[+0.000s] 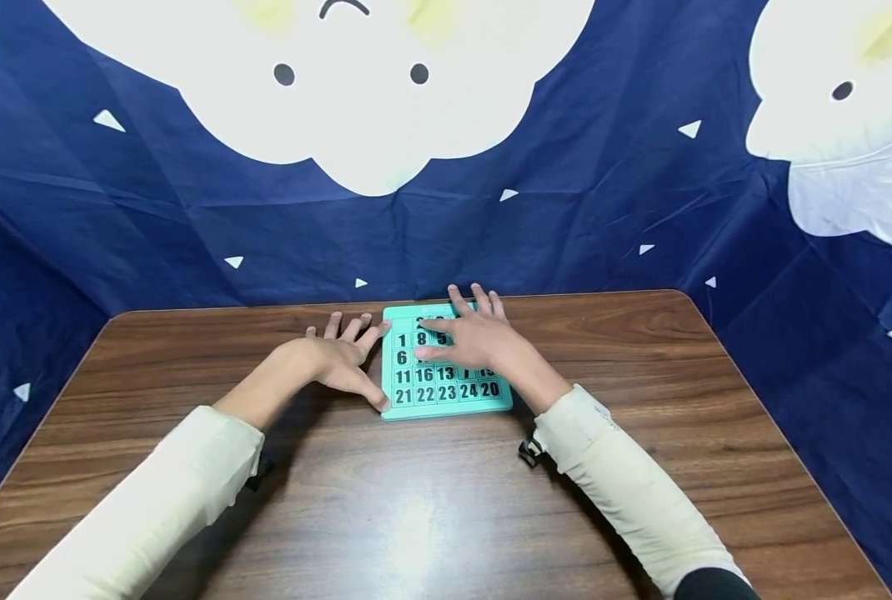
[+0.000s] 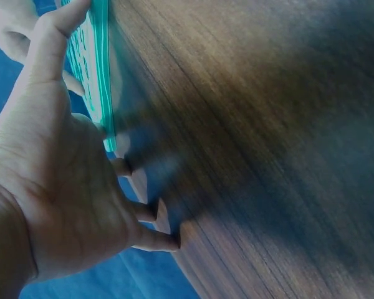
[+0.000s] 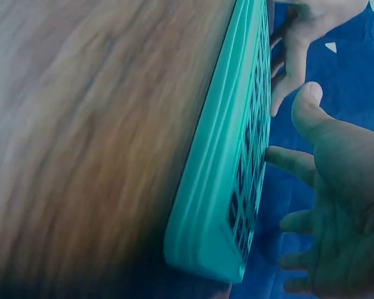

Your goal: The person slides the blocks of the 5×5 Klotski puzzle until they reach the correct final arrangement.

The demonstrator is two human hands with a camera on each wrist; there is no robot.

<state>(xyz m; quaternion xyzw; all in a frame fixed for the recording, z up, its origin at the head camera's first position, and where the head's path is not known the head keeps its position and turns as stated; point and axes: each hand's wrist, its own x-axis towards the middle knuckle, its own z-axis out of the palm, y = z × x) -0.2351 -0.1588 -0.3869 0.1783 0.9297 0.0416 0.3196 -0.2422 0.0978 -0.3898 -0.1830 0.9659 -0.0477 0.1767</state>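
A turquoise sliding number puzzle (image 1: 425, 395) lies flat near the table's far edge, its tiles printed with black numbers. At its left side is my left hand (image 1: 341, 360), fingers spread, with the thumb at the lower-left corner and the index fingertip by the upper-left edge. My right hand (image 1: 478, 337) reaches over the board from the right and hides several upper-right tiles. Its index fingertip touches the tiles in the upper rows. In the right wrist view, the right thumb (image 3: 308, 103) is held off the board, and the other fingers extend beyond the index finger.
The brown wooden table (image 1: 416, 508) extends around the puzzle on both sides and toward me. Behind it hangs a dark blue cloth (image 1: 296, 233) with white cloud shapes and small triangles, which also runs along the sides.
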